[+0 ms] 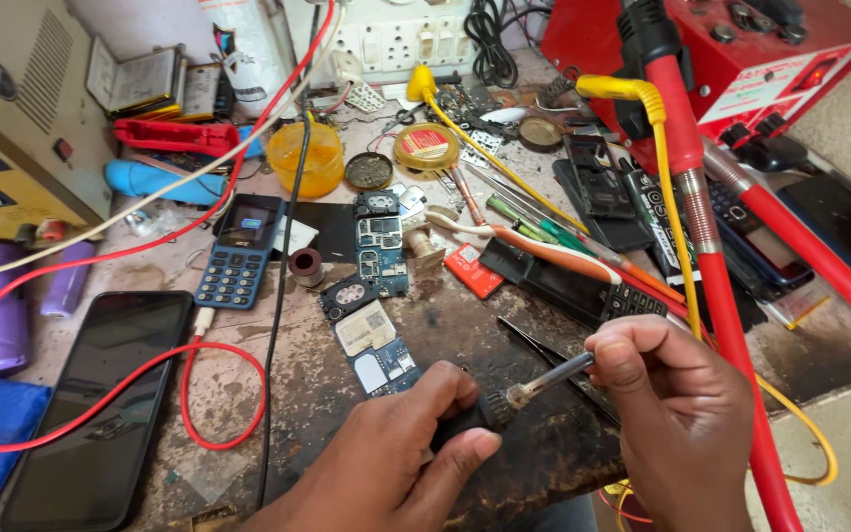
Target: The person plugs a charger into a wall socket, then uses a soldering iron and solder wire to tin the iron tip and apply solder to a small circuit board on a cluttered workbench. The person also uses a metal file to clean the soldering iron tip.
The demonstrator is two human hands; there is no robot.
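The counter [504,433] is a scuffed, stained brown work surface, pretty grimy, crammed with phone repair stuff, with a white switchboard [401,39] on the wall at the back and a red power supply box [770,49] far up and to the right of the hands.

Left hand [396,463] is closed around a small dark part [457,426], thumb and fingers pinching it tight near the counter's front edge. Right hand [677,414] is wrapped around a little brush with a metal handle [549,379], its bristle end touching the dark part in the left grip. So both grips are shut on something.

Just above the left hand lie bare phone circuit boards [378,350], and a bit further up another board [382,251]. Up and left of that is a blue keypad phone [238,258], and well left of the left hand a black smartphone [100,404] lies face up with a red wire [219,394] looping over it. Black tweezers [534,345] sit just above the brush.

Containers: a yellow plastic tub [307,158] far up from the left hand, can't tell what's in it, and a round open tin [426,148] next to it with yellowish paste inside.
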